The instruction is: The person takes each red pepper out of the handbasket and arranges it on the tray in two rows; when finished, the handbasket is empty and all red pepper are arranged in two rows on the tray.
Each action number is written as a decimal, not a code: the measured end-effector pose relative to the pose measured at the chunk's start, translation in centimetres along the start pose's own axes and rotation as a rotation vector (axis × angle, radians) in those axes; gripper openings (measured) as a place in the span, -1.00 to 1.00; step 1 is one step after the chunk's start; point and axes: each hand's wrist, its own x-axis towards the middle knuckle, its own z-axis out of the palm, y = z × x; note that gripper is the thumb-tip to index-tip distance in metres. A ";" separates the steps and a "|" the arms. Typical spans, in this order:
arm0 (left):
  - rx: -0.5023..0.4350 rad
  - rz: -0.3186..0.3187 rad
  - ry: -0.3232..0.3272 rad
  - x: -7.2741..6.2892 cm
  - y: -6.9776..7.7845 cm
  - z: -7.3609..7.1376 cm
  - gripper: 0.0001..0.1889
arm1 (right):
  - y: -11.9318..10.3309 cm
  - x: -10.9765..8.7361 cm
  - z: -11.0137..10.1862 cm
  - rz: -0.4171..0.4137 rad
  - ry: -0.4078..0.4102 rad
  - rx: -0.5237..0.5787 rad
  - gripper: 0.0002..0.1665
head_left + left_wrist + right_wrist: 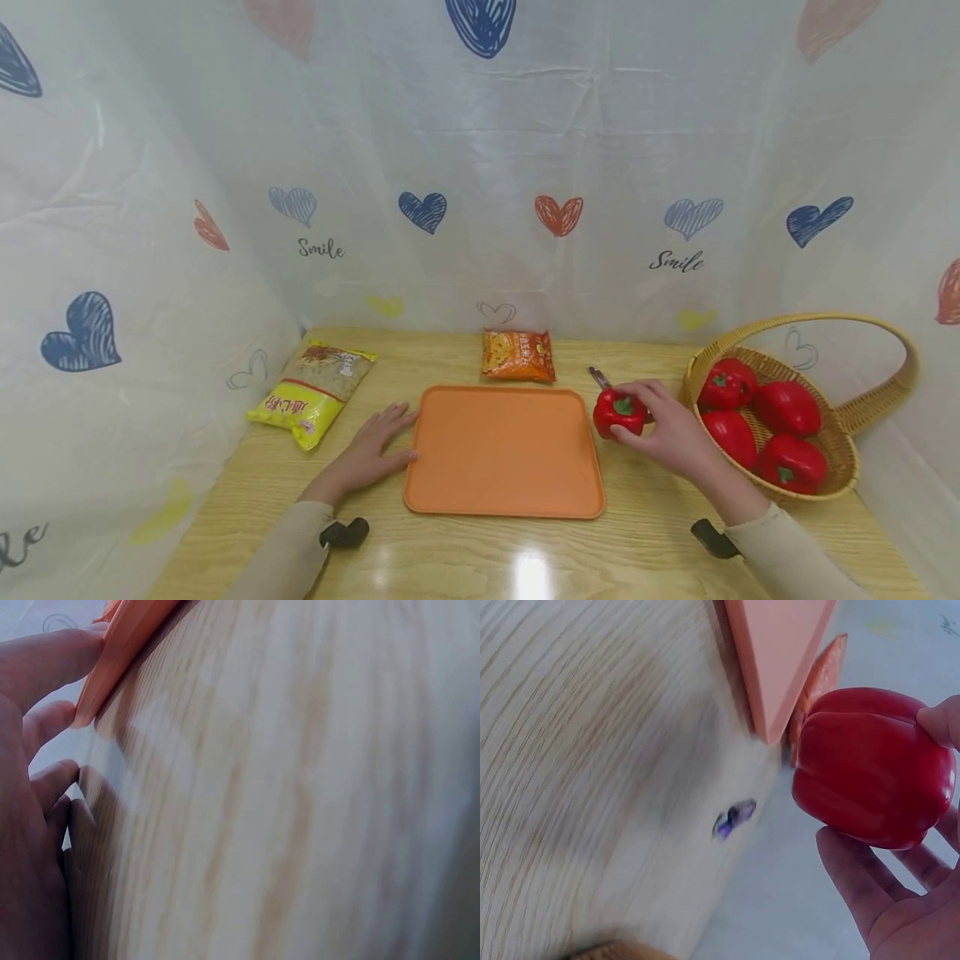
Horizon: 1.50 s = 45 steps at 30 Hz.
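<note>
Sleeves (283, 550) over woodgrain table (652, 542), patterned sheeting (360, 125), right grip (671, 433) around pepper (613, 418), left grip (366, 454) spread

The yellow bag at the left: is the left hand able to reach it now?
Probably yes: the left hand only touches the orange tray, and just bare tabletop separates hand from yellow bag.

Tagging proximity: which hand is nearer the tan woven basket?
Right. The right hand, just left of the basket, holds a red bell pepper; the left hand, farther away, touches the left edge of the rectangular orange tray.
</note>
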 end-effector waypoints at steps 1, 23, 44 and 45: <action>0.001 0.003 0.001 0.0 0.0 0.0 -0.22 | -0.1 0.1 0.3 -0.007 -0.003 0.003 -0.33; 0.008 0.000 0.012 -0.1 -0.3 0.1 -0.23 | -4.0 3.3 4.7 -0.091 -0.037 0.066 -0.38; 0.016 0.010 0.013 0.0 -0.3 0.3 -0.23 | -6.3 5.6 8.2 -0.091 -0.094 0.099 -0.37; 0.016 0.009 0.012 0.0 -0.2 0.2 -0.23 | -6.4 5.8 8.4 -0.089 -0.094 0.105 -0.37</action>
